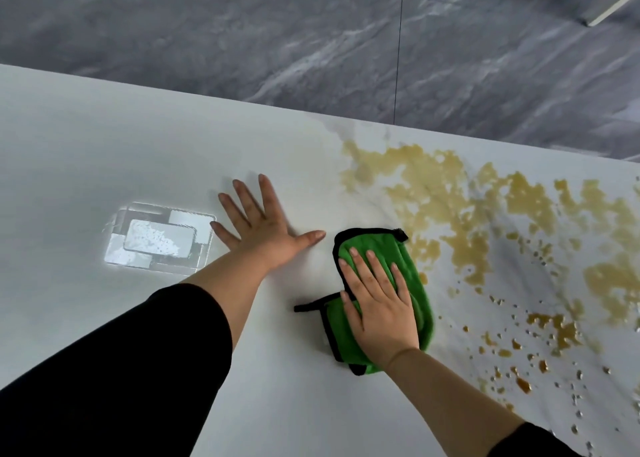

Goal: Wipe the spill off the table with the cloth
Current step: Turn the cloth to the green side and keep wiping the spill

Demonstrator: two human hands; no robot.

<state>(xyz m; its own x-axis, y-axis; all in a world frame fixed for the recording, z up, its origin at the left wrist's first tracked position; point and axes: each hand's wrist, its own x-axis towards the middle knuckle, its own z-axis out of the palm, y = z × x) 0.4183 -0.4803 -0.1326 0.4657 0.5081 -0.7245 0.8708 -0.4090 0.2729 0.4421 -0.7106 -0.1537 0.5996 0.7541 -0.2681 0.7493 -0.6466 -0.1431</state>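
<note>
Spill (485,221) is spreading in amber pools and droplets across the right half of the white table (104,145), from mid-frame to the lower right edge. Right hand (377,304) is pressing the green cloth (384,248) flat, fingers straight and slightly apart, at the spill's left margin in centre frame. Left hand (263,221) is bracing palm-down just left of it, fingers splayed wide, holding nothing. One small folded cloth is facing a broad wet patch: it is likely going to saturate and smear liquid onto the dry surface, or push it over the far edge.
</note>
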